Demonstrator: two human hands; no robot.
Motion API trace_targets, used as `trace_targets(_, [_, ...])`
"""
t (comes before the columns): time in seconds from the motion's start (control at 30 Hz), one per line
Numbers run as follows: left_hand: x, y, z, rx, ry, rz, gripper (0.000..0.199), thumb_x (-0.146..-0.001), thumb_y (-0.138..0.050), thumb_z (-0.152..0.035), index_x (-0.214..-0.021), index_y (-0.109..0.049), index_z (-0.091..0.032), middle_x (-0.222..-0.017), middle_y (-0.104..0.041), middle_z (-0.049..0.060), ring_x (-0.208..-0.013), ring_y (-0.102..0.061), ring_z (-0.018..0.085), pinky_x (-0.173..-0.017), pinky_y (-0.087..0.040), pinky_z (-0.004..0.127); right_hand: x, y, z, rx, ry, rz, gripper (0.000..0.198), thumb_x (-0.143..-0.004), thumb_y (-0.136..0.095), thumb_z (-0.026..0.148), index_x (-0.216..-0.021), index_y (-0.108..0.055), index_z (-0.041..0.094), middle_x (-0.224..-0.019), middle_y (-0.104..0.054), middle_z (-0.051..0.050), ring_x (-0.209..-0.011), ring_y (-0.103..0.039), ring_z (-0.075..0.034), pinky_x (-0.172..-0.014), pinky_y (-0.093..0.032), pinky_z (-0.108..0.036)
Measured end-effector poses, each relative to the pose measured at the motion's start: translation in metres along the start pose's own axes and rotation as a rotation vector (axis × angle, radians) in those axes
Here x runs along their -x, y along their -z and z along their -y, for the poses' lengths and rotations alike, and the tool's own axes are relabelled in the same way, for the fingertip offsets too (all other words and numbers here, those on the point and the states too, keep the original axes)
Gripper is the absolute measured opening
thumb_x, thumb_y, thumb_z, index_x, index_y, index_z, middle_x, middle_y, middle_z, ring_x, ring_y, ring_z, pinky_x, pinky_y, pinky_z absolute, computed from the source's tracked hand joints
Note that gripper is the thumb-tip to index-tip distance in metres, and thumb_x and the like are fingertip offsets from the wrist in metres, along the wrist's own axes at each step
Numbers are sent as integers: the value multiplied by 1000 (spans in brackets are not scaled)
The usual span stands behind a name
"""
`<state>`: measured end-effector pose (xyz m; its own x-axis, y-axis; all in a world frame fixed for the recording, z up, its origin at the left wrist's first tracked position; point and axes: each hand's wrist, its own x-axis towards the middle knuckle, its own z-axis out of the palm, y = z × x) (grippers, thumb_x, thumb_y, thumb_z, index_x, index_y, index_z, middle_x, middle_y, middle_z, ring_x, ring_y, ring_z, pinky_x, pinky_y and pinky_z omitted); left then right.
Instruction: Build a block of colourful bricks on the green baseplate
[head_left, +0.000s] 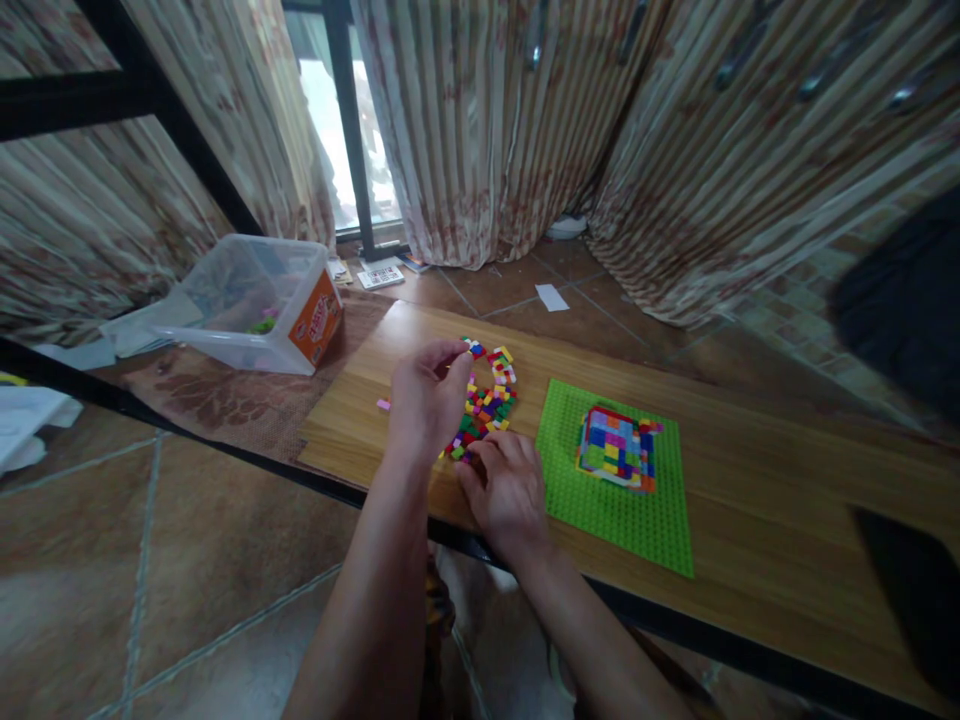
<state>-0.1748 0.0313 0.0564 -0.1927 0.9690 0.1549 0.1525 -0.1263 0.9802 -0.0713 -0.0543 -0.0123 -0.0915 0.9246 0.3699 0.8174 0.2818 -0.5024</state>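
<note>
A pile of small, multicoloured toy building bricks [491, 403] lies loosely on the wooden table, partly hidden behind my hands. At its left side is my left hand [429, 398], fingers curled and thumb drawn toward the index finger; whatever sits between the tips is too small to name. My right hand [514, 492] rests low at the pile's near edge. Its fingers bend toward the thumb around the bricks there, and I cannot make out what they grip. Right of the hands lies a green studded baseplate [566, 500], bearing a square, multicoloured brick build [616, 447].
A clear plastic bin [247, 300] with an orange label stands beyond the table's left end, a few coloured pieces inside. One pink brick [384, 404] lies apart from the pile. A dark flat object [911, 590] is at the table's right. Curtains [495, 130] hang behind.
</note>
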Motion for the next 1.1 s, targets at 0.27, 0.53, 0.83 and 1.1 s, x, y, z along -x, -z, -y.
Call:
trace_targets(0.27, [0,1,4,-3,-57,20,16,-79,-61,-24,-87,-72,-16,-81,-72,2,-71,-63,13,-65,-48,22,-8,53,-19,-373,-250,-194,16,-85,-61,31,-97,-65,22,-86,-68,-2,-77,-62,-17,-71,-50,-31])
trace_targets(0.53, [5,-7,3,-94,-48,127,20,-80,-59,-28,-90,-71,-16,-77,-71,1,-68,-61,13,-62,-46,23,1,106,-90,-428,-500,-529,23,-72,-71,36,-87,-68,19,-81,-70,-4,-71,-64,-17,-70,-54,-36])
trace_targets(0.83, [35,-52,-3,-278,-138,435,19,-84,-54,-22,-93,-70,-18,-80,-72,3,-70,-64,14,-67,-48,25,9,124,-139,-224,-556,-541,30,-73,-68,44,-86,-71,17,-78,-72,-8,-71,-66,-21,-71,-54,-38])
trace_targets(1.1, [66,-77,-1,-643,-185,736,34,-86,-54,-24,-119,-59,-17,-108,-70,11,-91,-68,22,-80,-52,32,5,117,-131,-154,-506,-391,26,-79,-61,40,-84,-74,18,-80,-73,-7,-71,-65,-21,-69,-51,-36])
